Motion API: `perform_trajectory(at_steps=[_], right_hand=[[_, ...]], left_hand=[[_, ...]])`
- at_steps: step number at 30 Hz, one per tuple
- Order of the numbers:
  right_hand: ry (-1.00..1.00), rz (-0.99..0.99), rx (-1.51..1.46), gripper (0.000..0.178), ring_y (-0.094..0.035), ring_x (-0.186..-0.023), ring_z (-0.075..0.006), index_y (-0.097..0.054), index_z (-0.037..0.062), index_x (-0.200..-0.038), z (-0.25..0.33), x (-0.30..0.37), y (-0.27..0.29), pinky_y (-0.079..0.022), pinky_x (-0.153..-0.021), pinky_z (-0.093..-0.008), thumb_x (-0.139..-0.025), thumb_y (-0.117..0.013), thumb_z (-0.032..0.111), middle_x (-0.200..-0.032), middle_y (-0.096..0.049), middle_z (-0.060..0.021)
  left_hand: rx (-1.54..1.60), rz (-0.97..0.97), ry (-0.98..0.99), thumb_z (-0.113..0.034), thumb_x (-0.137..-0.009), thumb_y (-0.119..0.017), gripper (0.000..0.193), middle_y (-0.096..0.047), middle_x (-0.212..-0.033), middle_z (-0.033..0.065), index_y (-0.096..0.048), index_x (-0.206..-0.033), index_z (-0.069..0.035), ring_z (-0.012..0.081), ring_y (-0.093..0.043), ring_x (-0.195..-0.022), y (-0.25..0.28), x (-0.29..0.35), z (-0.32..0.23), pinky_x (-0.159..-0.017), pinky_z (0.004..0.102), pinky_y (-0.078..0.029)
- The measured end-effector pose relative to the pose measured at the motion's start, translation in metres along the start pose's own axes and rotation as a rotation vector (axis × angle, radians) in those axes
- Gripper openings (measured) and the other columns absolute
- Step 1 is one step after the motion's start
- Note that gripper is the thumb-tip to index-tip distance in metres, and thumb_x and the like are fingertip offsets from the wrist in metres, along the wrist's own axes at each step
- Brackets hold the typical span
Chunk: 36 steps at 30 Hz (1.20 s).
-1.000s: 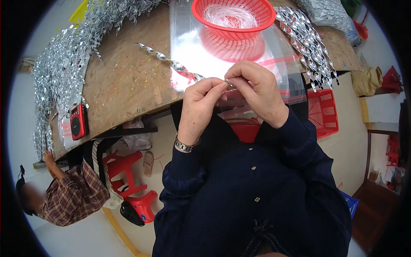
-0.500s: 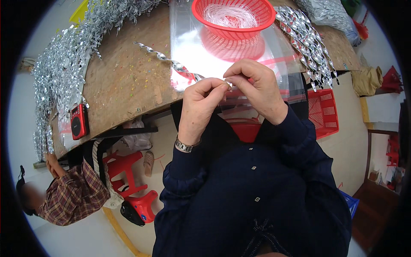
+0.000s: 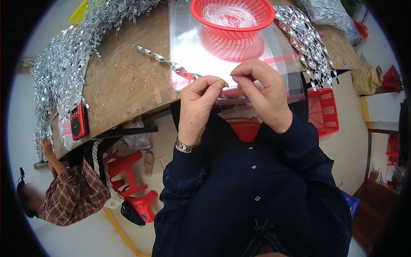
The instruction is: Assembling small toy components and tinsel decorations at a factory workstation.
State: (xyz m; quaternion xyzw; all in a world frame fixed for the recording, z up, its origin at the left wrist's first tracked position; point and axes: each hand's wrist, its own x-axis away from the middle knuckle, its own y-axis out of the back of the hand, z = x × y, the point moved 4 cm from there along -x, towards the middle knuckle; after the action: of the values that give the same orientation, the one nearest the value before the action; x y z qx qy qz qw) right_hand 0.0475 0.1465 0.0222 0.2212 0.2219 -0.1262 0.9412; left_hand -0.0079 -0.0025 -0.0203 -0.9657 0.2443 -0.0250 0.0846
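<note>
My left hand (image 3: 193, 103) is closed in a pinch on the near end of a silver twisted foil strip (image 3: 176, 67), whose tail trails over the table to the upper left. A short gap to the right of it, my right hand (image 3: 266, 96) has its thumb and forefinger pressed together; anything between them is too small to make out. Beyond both hands, a red mesh basket (image 3: 233, 33) filled with coiled clear thread (image 3: 229, 15) rests on clear plastic bags (image 3: 182, 40).
Twisted silver strips (image 3: 305, 43) hang over the table's right edge. Silver tinsel (image 3: 64, 55) is heaped at the left, near a red radio (image 3: 78, 122). A person in a plaid shirt (image 3: 75, 195) sits lower left by red stools (image 3: 128, 171). A red crate (image 3: 323, 113) stands at right.
My hands have parted: the right one moved slightly right and up from the left fingertips. The other person's hand has risen toward the hanging tinsel.
</note>
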Motion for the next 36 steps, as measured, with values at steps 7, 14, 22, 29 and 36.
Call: perform_trajectory(at_steps=[7, 14, 22, 29, 36], right_hand=[[0.098, -0.003, 0.118, 0.009, -0.062, -0.076, -0.0223, -0.062, -0.0017, -0.089, 0.0015, 0.001, -0.0086, -0.048, -0.068, -0.0291, -0.08, -0.06, -0.003, -0.083, -0.062, -0.0108], [0.113, -0.021, 0.143, 0.007, -0.062, -0.078, -0.0297, -0.061, -0.0005, -0.087, 0.0005, 0.0014, -0.0111, -0.049, -0.068, -0.0351, -0.08, -0.062, 0.0, -0.082, -0.061, -0.0134], [0.143, 0.003, 0.182, 0.009, -0.062, -0.076, -0.0259, -0.061, -0.0013, -0.088, 0.0016, 0.0016, -0.0111, -0.049, -0.067, -0.0318, -0.079, -0.061, -0.005, -0.082, -0.062, -0.0117], [0.133, 0.013, 0.205, 0.008, -0.061, -0.074, -0.0267, -0.06, -0.0011, -0.086, 0.0027, 0.0017, -0.01, -0.048, -0.066, -0.0325, -0.079, -0.062, -0.003, -0.08, -0.06, -0.012], [0.16, 0.013, 0.333, 0.009, -0.061, -0.075, -0.0288, -0.06, -0.0003, -0.085, 0.004, 0.001, -0.0109, -0.049, -0.065, -0.034, -0.078, -0.063, -0.002, -0.08, -0.06, -0.0122]], left_hand=[[0.03, -0.019, -0.013, -0.009, -0.09, -0.06, 0.012, -0.059, -0.075, -0.0053, -0.068, -0.093, -0.001, 0.0013, -0.049, -0.066, -0.002, -0.0004, 0.0039, -0.058, 0.0169, -0.038], [0.028, -0.025, -0.027, -0.009, -0.091, -0.06, 0.012, -0.06, -0.075, -0.0043, -0.067, -0.093, 0.0, 0.0021, -0.05, -0.066, -0.0017, 0.0002, 0.0046, -0.059, 0.0175, -0.039], [0.013, -0.006, -0.041, -0.008, -0.092, -0.058, 0.013, -0.063, -0.078, -0.0008, -0.066, -0.096, 0.002, 0.0044, -0.053, -0.069, -0.0013, 0.0006, 0.0059, -0.063, 0.0191, -0.043], [-0.115, 0.019, -0.121, -0.006, -0.093, -0.056, 0.014, -0.065, -0.085, 0.0026, -0.065, -0.099, 0.003, 0.0067, -0.058, -0.076, -0.0017, 0.0009, 0.0084, -0.068, 0.0198, -0.045], [-0.35, -0.004, -0.287, -0.004, -0.092, -0.055, 0.013, -0.062, -0.083, 0.002, -0.064, -0.095, 0.005, 0.0073, -0.055, -0.073, -0.0057, 0.0008, 0.004, -0.066, 0.0204, -0.043]])
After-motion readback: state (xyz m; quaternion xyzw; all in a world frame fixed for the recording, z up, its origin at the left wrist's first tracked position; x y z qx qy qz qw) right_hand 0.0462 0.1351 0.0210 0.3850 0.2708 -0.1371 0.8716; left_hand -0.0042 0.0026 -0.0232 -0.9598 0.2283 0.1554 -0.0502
